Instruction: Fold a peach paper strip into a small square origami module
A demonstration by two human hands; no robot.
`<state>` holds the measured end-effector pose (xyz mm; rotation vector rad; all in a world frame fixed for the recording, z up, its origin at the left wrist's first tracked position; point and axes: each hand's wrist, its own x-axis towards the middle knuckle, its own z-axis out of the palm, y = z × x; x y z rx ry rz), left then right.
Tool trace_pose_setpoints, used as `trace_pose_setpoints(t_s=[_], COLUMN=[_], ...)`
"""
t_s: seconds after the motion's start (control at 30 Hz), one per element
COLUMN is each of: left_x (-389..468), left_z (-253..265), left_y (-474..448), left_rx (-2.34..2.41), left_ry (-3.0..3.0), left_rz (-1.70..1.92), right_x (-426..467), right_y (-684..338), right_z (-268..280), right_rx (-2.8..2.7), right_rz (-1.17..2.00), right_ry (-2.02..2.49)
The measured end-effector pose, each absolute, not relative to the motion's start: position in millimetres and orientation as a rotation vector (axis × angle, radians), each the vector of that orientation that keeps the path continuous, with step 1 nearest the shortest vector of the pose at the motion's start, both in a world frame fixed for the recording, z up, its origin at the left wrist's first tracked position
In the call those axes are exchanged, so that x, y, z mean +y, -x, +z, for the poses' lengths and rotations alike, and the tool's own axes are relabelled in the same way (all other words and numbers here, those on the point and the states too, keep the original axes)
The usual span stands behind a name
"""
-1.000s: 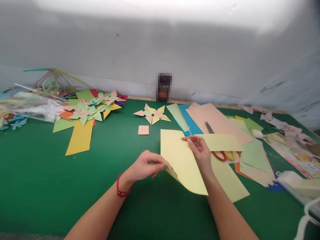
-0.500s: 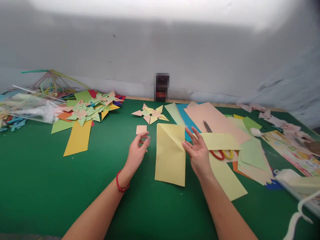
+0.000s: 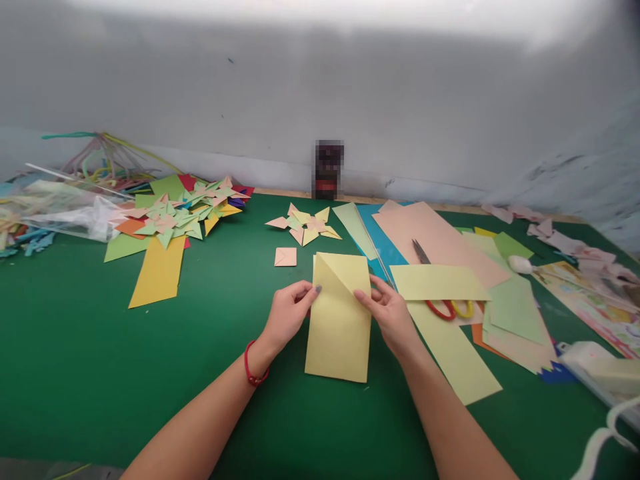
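Note:
A yellow sheet of paper (image 3: 337,340) stands out in front of me, with a diagonal crease or fold running across its upper part. My left hand (image 3: 293,310) pinches its left edge between thumb and fingers. On the opposite edge, my right hand (image 3: 387,310) grips it with the thumb on the front and the fingers behind. Just beyond the left hand lies a small folded pink paper square (image 3: 285,257). Farther back is a star-shaped ring of folded pink, yellow and green paper (image 3: 307,225).
Scissors (image 3: 440,308) with red and yellow handles lie partly under a yellow strip (image 3: 440,283). Pink sheets (image 3: 435,233) and green sheets (image 3: 523,310) spread to the right. Folded paper stars (image 3: 170,220) are piled at left beside a clear plastic bag (image 3: 85,213).
My left hand has moved right and taken hold of the yellow paper's left edge. The right hand's fingers have closed on the other edge. The view has shifted slightly.

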<state>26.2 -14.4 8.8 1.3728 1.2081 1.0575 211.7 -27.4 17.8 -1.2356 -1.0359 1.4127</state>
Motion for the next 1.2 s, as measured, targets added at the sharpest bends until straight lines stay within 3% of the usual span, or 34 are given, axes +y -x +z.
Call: trace_pose_setpoints(t_s=[0.53, 1.2], left_x=[-14.1, -17.0], left_z=[11.7, 12.0], left_y=[-25.0, -26.9], left_rx=[1.178, 1.098], left_ry=[-0.992, -1.014], left_rz=[1.136, 1.115], right_x=[-42.8, -38.1], right_y=[-192.0, -202.6], right_z=[21.2, 20.4], right_rx=[-1.094, -1.123], right_rz=[1.590, 1.451], right_ry=[1.300, 1.347])
